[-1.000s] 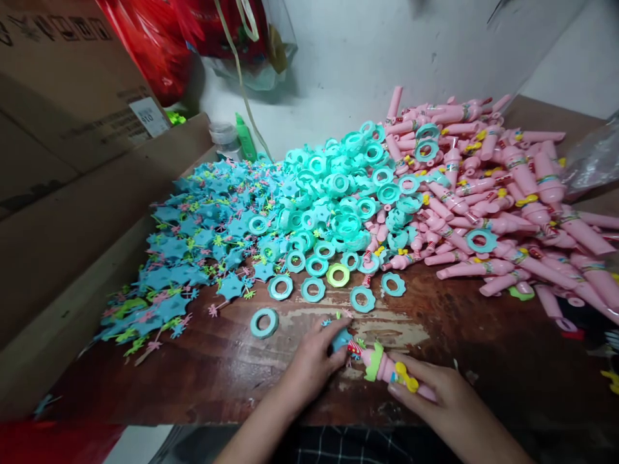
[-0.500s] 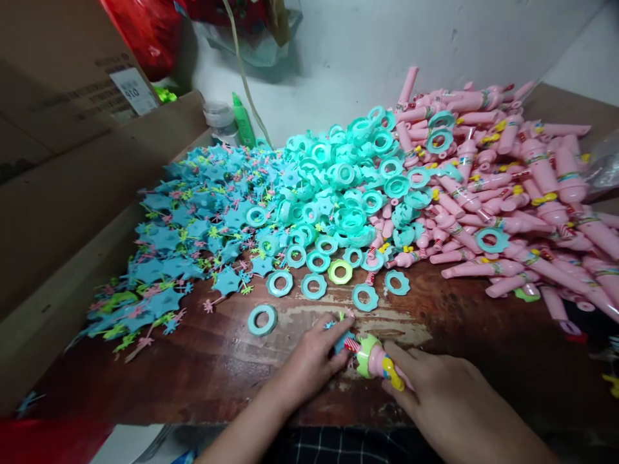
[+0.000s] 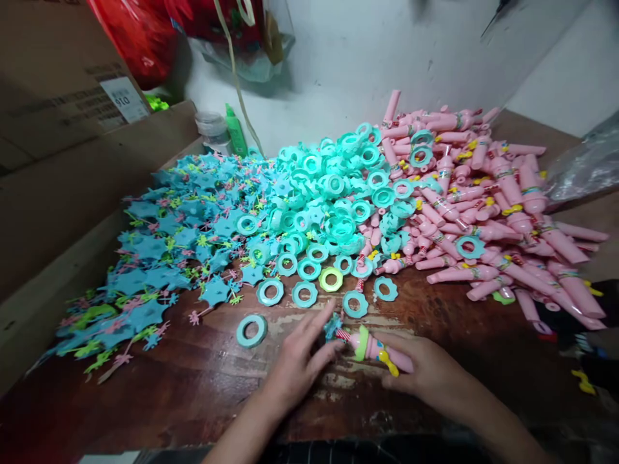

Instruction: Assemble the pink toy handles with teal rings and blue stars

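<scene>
My right hand [image 3: 428,372] grips a pink toy handle [image 3: 382,351] that lies on the wooden table [image 3: 203,380]; the handle carries a green ring near its tip and a yellow clip. My left hand [image 3: 297,357] pinches a small blue star piece [image 3: 333,325] against the handle's striped tip, index finger stretched toward the loose rings. Both hands are at the table's front edge, touching the toy from either side.
A heap of teal rings [image 3: 333,193] fills the middle, with one yellow-green ring [image 3: 331,279] at its front. Blue star pieces [image 3: 169,245] spread to the left, pink handles [image 3: 498,206] pile up on the right. Cardboard boxes [image 3: 62,129] line the left side; a green bottle [image 3: 235,132] stands at the back.
The hands and toy have stayed near the table's front while the view shifted. The left index finger has stretched out further and the right hand has slid back along the handle.
</scene>
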Action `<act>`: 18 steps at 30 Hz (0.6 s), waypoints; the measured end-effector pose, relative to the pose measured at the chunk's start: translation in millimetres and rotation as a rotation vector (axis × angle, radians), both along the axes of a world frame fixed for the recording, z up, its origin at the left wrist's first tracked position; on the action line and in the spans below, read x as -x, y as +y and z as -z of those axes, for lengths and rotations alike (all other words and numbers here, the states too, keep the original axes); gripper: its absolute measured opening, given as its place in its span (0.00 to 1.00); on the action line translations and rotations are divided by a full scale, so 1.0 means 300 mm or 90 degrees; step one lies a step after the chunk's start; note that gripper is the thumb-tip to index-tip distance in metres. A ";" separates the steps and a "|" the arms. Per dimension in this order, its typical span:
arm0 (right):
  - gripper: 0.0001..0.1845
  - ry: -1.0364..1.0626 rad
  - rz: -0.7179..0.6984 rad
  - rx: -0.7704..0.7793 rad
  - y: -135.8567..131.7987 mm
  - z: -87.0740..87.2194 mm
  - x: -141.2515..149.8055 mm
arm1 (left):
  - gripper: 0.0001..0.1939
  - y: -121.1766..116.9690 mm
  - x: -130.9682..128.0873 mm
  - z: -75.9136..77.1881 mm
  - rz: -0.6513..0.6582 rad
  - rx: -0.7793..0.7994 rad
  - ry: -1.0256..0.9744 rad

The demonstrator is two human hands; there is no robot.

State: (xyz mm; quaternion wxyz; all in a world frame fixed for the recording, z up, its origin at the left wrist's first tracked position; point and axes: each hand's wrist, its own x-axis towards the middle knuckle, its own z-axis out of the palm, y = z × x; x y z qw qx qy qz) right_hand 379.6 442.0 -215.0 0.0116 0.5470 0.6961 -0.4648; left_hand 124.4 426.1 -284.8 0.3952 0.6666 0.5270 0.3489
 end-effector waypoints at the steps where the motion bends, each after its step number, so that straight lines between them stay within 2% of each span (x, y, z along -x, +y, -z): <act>1: 0.38 0.007 -0.011 -0.037 0.019 0.022 -0.036 | 0.29 0.015 0.010 -0.010 -0.059 -0.021 0.006; 2: 0.38 -0.006 -0.014 -0.106 0.048 0.041 -0.069 | 0.27 0.033 0.021 -0.018 -0.116 -0.041 0.030; 4: 0.27 -0.078 0.021 -0.303 0.134 0.072 -0.125 | 0.21 0.073 0.039 -0.024 -0.182 -0.077 0.132; 6: 0.23 -0.150 0.098 -0.445 0.245 0.096 -0.162 | 0.14 0.109 0.047 -0.013 -0.160 -0.119 0.269; 8: 0.25 -0.202 0.119 -0.513 0.349 0.117 -0.178 | 0.12 0.130 0.046 0.012 -0.120 -0.149 0.368; 11: 0.23 -0.240 0.074 -0.559 0.442 0.138 -0.177 | 0.11 0.131 0.036 0.049 -0.099 -0.166 0.406; 13: 0.17 -0.244 0.047 -0.574 0.457 0.143 -0.176 | 0.10 0.121 0.033 0.055 -0.087 -0.153 0.360; 15: 0.14 -0.241 0.055 -0.593 0.444 0.138 -0.183 | 0.10 0.110 0.033 0.037 -0.099 -0.106 0.255; 17: 0.17 -0.227 0.098 -0.623 0.407 0.123 -0.188 | 0.11 0.106 0.029 0.000 -0.158 -0.026 0.069; 18: 0.20 -0.213 0.121 -0.637 0.380 0.111 -0.185 | 0.12 0.105 0.023 -0.023 -0.195 0.024 -0.063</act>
